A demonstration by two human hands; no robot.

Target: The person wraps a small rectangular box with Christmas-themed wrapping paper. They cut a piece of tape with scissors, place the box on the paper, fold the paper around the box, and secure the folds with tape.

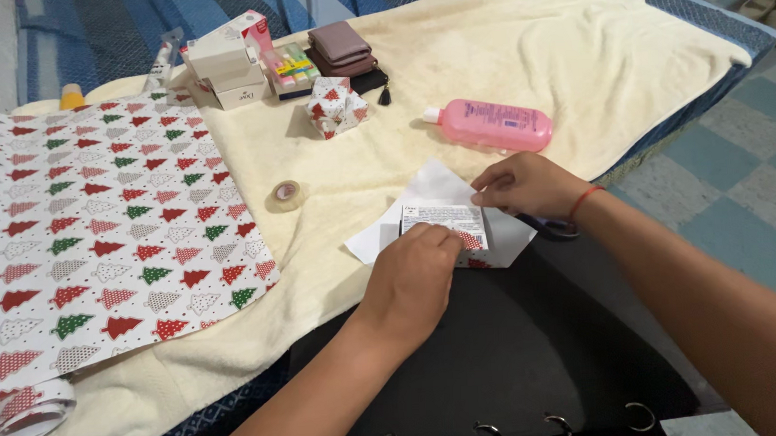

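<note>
My left hand presses down on a small white box that lies on a cut piece of wrapping paper, white side up. My right hand pinches the paper's edge at the box's far right corner and folds it toward the box. A red cord circles my right wrist. Scissors with blue handles lie partly hidden under my right hand.
A large sheet of tree-patterned wrapping paper covers the left of the cream towel. A tape roll, a wrapped small box, a pink bottle, stacked boxes and a purple wallet lie beyond. A black binder is near me.
</note>
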